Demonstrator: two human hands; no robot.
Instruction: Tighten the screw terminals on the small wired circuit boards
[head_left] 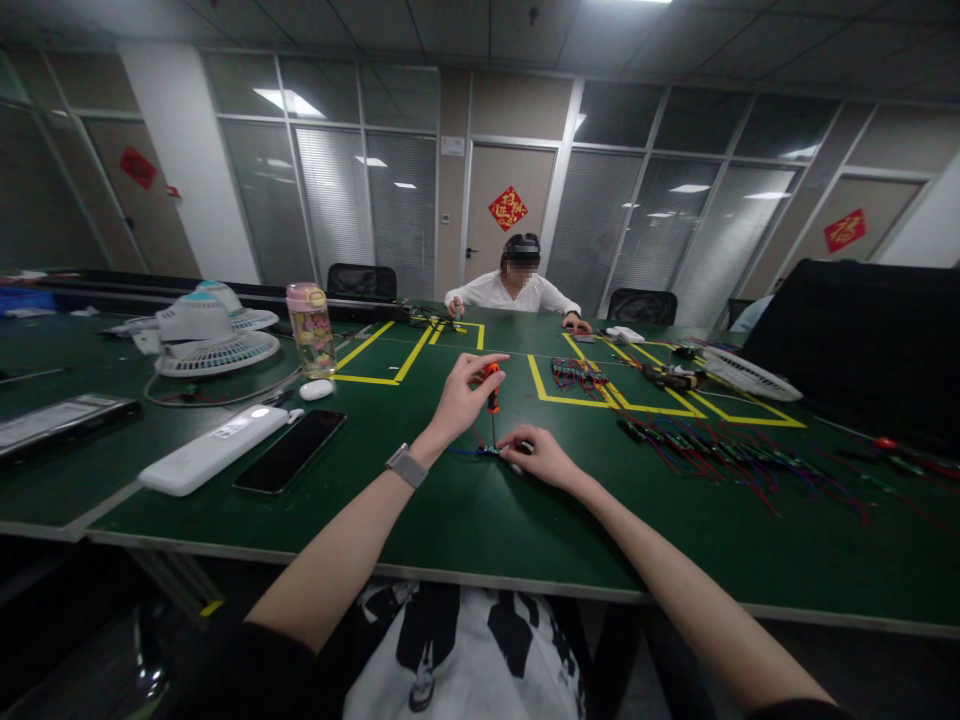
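My left hand (461,395), with a watch on its wrist, is closed round the orange and black handle of a small screwdriver (493,398). The screwdriver stands upright with its tip down on a small part (487,451) that has blue wires on the green table (420,510). My right hand (538,455) lies just right of the tip, fingers curled and pressed onto that part to hold it down.
A black phone (289,450) and a white power bank (212,448) lie to the left, with a white fan (210,338) and a pink bottle (310,328) behind. Bundles of coloured wires (720,455) spread to the right. Another person (514,288) sits across the table.
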